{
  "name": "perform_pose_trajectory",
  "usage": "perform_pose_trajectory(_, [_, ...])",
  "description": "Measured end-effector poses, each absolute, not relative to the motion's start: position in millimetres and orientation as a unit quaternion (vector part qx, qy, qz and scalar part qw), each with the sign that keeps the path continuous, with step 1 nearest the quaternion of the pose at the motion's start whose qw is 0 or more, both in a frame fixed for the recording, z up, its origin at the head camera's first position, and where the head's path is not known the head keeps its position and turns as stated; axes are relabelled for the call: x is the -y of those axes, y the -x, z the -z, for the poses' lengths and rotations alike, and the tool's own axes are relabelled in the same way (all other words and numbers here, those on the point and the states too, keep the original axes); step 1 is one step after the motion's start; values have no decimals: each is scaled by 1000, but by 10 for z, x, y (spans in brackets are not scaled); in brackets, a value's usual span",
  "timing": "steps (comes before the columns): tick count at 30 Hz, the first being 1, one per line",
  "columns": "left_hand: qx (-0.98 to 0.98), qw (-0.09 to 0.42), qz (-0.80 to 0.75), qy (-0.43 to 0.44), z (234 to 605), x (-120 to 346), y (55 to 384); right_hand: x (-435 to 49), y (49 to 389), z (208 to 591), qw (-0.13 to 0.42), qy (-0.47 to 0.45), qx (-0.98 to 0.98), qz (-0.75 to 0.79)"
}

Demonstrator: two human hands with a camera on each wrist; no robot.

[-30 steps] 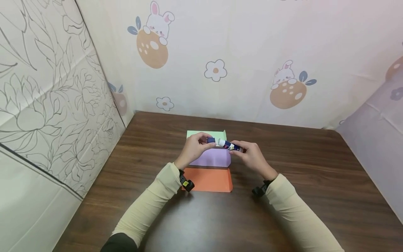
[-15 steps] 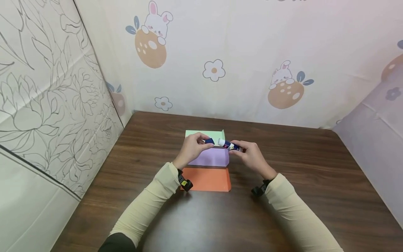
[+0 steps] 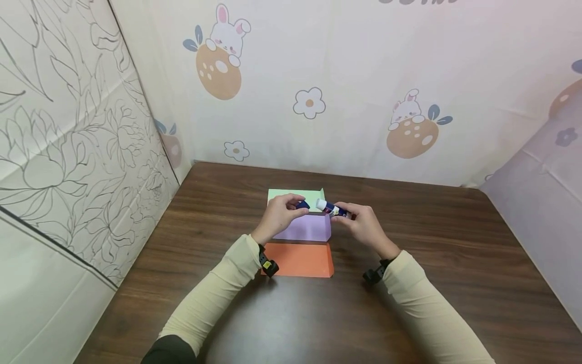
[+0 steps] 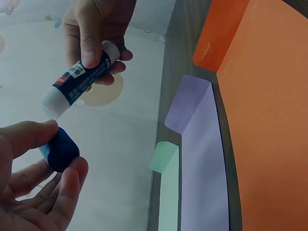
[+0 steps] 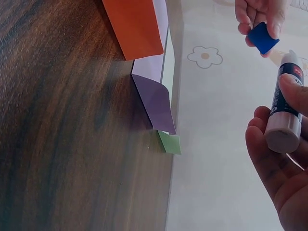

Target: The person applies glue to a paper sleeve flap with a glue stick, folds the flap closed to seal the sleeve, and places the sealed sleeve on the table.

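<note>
My left hand (image 3: 278,214) pinches a dark blue glue stick cap (image 4: 62,150) between thumb and fingers. Across from it, my right hand (image 3: 361,222) grips the glue stick (image 5: 284,106), a white tube with a dark blue label. Its uncapped white end points toward the cap, with a small gap between them. Both are held up over the paper strips. Below lie a green paper strip (image 3: 313,195), a purple paper strip (image 3: 304,228) and an orange paper strip (image 3: 300,260), each with a folded flap at its right end.
The dark wooden table (image 3: 445,242) carries the strips in a row, green farthest and orange nearest. A cloth with rabbit prints (image 3: 273,60) hangs behind the table. A flower-patterned white panel (image 3: 82,136) stands along the left side.
The cap in my left hand has tilted and turned a little away from the glue stick. The right hand has hardly moved, and the strips lie as before.
</note>
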State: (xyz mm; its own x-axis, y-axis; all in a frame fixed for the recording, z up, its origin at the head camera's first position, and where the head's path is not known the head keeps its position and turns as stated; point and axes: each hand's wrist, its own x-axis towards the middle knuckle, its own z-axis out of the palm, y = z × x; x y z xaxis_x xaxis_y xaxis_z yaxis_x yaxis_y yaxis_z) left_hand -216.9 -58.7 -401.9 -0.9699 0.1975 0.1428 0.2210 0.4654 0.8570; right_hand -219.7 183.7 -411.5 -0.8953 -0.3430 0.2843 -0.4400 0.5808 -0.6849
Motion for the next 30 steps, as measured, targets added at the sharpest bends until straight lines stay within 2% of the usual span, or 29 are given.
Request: perform_pose_trajectory(30, [875, -19, 474, 96, 4171, 356, 2297, -1942, 2208, 4090, 68, -179, 889, -416])
